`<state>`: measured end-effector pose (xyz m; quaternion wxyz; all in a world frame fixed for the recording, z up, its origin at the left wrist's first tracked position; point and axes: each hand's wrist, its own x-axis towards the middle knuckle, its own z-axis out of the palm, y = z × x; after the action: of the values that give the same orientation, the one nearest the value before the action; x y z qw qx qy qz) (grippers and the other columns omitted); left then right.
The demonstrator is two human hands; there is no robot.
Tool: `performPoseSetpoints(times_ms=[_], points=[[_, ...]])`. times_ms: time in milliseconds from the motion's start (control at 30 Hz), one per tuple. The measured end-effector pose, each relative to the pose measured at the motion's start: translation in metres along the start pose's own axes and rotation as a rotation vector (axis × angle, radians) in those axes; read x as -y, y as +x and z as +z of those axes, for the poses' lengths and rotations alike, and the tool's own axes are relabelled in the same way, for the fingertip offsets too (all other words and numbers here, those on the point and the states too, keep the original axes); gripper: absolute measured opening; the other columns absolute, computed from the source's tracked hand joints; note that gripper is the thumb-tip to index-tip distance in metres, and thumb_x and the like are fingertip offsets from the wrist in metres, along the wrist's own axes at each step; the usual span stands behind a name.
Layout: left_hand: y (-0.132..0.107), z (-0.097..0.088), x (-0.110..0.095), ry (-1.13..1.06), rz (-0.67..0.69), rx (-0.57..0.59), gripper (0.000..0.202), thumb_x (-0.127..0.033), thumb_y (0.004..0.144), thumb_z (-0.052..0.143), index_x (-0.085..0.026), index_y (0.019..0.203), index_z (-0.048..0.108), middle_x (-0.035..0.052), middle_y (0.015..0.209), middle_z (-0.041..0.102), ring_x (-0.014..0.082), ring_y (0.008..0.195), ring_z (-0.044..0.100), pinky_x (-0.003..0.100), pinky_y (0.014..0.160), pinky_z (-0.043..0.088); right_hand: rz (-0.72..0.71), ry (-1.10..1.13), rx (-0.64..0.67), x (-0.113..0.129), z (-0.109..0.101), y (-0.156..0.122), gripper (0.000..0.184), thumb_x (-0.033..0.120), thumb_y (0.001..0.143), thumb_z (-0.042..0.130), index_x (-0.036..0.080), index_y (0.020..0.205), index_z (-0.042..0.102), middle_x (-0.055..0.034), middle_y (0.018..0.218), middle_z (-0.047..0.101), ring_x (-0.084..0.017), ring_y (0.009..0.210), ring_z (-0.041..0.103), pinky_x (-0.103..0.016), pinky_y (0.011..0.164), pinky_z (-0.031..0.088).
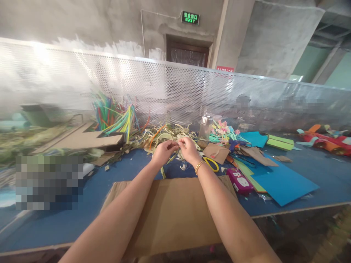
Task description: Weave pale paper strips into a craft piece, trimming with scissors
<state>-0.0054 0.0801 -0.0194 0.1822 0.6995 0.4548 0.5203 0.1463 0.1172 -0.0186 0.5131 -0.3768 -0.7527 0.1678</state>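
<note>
Nearside of our grip, cardboard (172,215) lies, prob. as work mat; L hand (163,151) & R hand (188,149) meet fingertip-close, can't tell if gripping.

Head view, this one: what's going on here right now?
The person's bare left hand and right hand are close together near a heap of pale, curled strips; anything between them is too small to tell. A flat brown cardboard sheet lies beneath the forearms. A clear bottle with a metallic lid stands beyond the right hand.
</note>
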Motion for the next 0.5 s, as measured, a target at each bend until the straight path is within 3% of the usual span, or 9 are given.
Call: performPoseSetpoints(times_ms=[333,500], points=[[0.002,0.004,-0.003,-0.033,-0.040,-0.069,0.023,-0.038,0.075,0.065,-0.016,0.068,0.066,-0.0011,0.062,0.060,0.0120,0.057,0.049,0.023,0.054,0.037,-0.052,0.094,0.055,0.008,0.000,-0.003,0.010,0.027,0.087,0.054,0.019,0.085,0.062,-0.0057,0.099,0.066,-0.018,0.099,0.060,-0.035,0.096,0.042],[0.003,0.004,0.001,-0.060,-0.083,-0.092,0.020,-0.036,0.072,0.066,-0.017,0.067,0.064,-0.0022,0.060,0.057,0.0113,0.056,0.047,0.023,0.054,0.035,-0.064,-0.088,-0.117,0.021,-0.012,-0.004,0.016,0.031,0.081,0.064,0.019,0.091,0.061,-0.0078,0.098,0.063,-0.020,0.093,0.058,-0.034,0.090,0.043]])
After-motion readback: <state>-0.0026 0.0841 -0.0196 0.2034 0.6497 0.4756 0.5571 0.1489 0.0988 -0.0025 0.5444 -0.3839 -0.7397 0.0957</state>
